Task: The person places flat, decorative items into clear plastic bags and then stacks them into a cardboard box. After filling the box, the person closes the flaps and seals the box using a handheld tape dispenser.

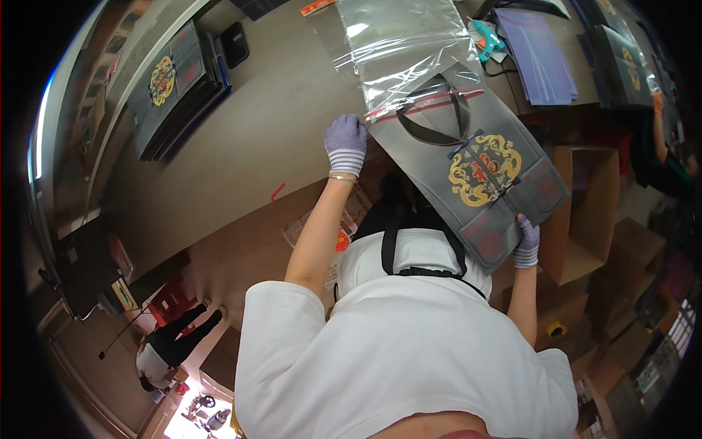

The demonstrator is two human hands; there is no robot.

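Observation:
A dark grey flat carry bag (428,157) with black handles and a gold and red emblem slants across the table edge toward my body. Its handle end lies inside the mouth of a clear plastic bag (406,44), which has a red strip along its opening. My left hand (345,143), in a purple glove with a striped cuff, is closed at the left corner of that mouth, pinching the plastic. With the same kind of glove, my right hand (526,241) grips the carry bag's lower right edge, thumb on top.
On the table (248,139) are a stack of similar grey bags (172,91), a black phone (234,45), a teal glue gun (488,40) and purple-blue sheets (537,58). An open cardboard box (585,212) stands at right. Another person (172,340) is lower left; a co-worker's arm (659,128) shows far right.

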